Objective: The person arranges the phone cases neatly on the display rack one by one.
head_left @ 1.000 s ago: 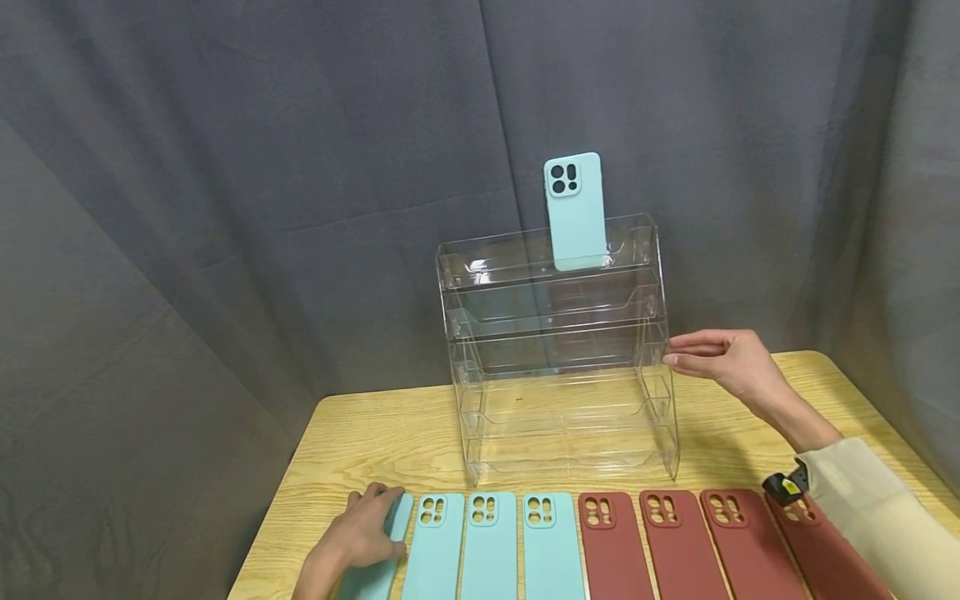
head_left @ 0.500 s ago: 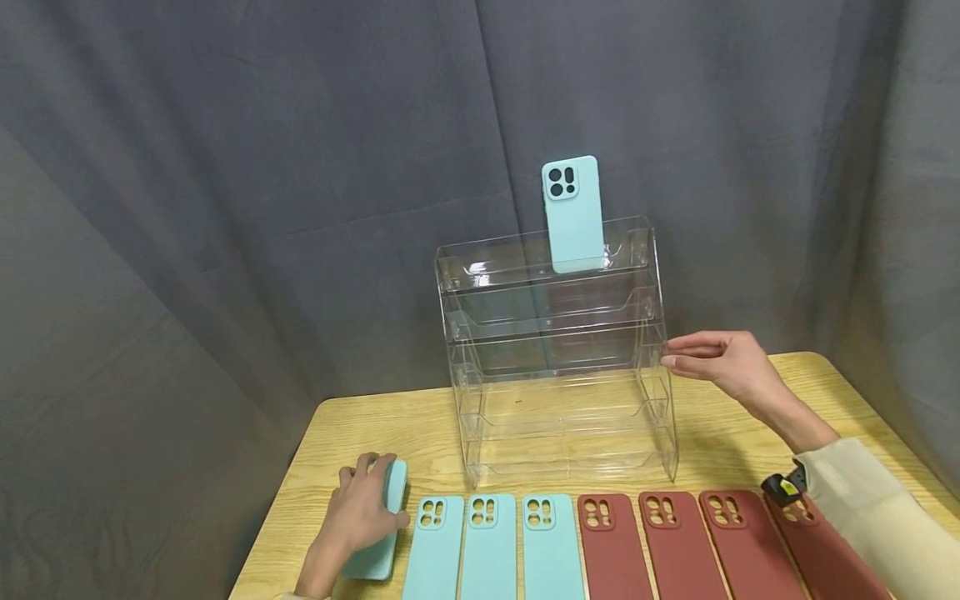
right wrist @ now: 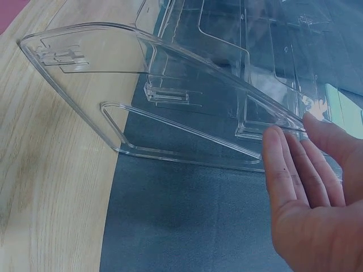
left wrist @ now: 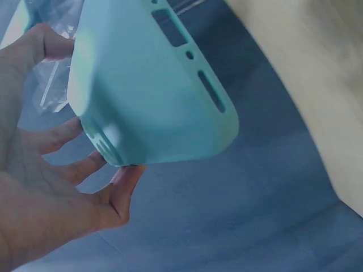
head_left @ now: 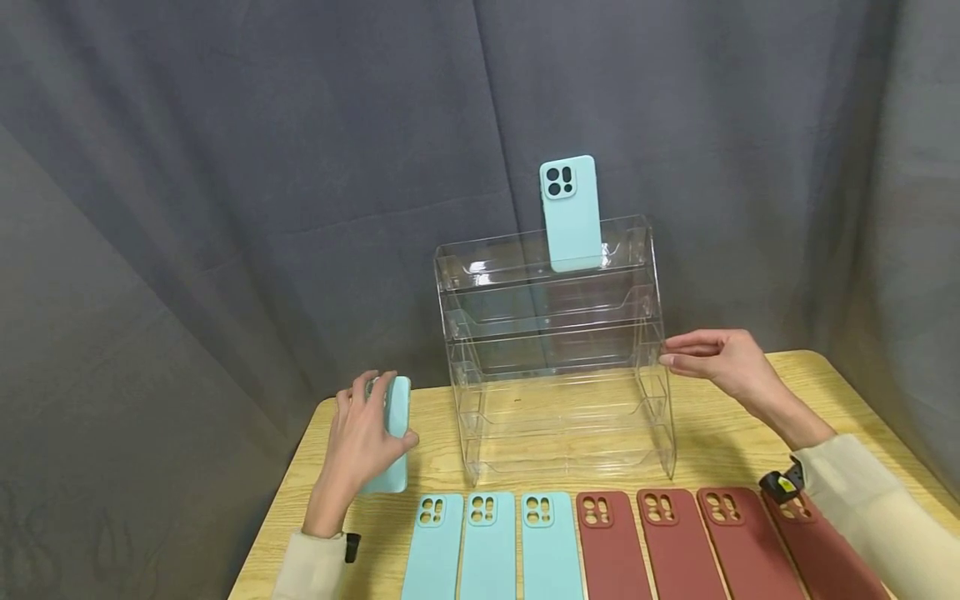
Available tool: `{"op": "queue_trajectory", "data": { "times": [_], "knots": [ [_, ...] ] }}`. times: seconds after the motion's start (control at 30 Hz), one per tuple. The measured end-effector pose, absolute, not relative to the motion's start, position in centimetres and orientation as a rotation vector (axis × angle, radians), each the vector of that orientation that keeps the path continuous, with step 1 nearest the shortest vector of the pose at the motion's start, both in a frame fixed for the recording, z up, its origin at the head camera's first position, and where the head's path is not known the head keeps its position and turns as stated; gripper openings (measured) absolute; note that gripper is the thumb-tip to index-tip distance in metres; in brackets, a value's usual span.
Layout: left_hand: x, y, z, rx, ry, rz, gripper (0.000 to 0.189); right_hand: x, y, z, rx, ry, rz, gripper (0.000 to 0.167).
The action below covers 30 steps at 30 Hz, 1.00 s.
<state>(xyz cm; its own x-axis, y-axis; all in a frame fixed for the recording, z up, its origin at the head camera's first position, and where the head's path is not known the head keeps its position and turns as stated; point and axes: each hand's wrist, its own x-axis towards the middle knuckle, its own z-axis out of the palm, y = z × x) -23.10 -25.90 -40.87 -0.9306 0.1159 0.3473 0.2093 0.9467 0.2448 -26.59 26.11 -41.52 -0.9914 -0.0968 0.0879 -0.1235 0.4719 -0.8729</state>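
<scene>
A light-blue phone case (left wrist: 142,85) hangs in my left hand (head_left: 360,437) above the table's left side. In the left wrist view, the thumb lies on one edge and the fingertips on the end by the camera cutouts. My right hand (head_left: 723,367) is at the right side of a clear tiered display rack (right wrist: 187,51). Its nearly straight fingers and thumb touch the side panel's edge in the right wrist view. Another light-blue phone case (head_left: 573,221) leans upright in the rack's top tier, on its right half.
Along the front of the wooden table (head_left: 375,417) lies a row of phone cases: light-blue cases (head_left: 491,550) to the left, several dark-red cases (head_left: 615,550) to the right. My right forearm passes over the rightmost red case. A grey curtain (head_left: 300,167) hangs behind the table.
My left hand has lifted the light-blue phone case from the row's left end and carried it up and away from me. The right hand stays at the rack's side.
</scene>
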Motion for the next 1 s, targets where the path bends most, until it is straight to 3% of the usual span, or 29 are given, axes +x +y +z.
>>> {"op": "queue_trajectory", "data": {
  "times": [0.6,1.0],
  "knots": [
    [-26.5,-19.9,-35.9,-0.352,-2.54,-0.327,0.087,-26.9,26.0,-41.6,0.194,-2.691,1.556,0.053],
    [-29.5,-16.2,-30.3,-0.422,-2.311,-0.329,0.086,-26.5,26.2,-41.4,0.182,-2.696,1.555,0.055]
  ]
}}
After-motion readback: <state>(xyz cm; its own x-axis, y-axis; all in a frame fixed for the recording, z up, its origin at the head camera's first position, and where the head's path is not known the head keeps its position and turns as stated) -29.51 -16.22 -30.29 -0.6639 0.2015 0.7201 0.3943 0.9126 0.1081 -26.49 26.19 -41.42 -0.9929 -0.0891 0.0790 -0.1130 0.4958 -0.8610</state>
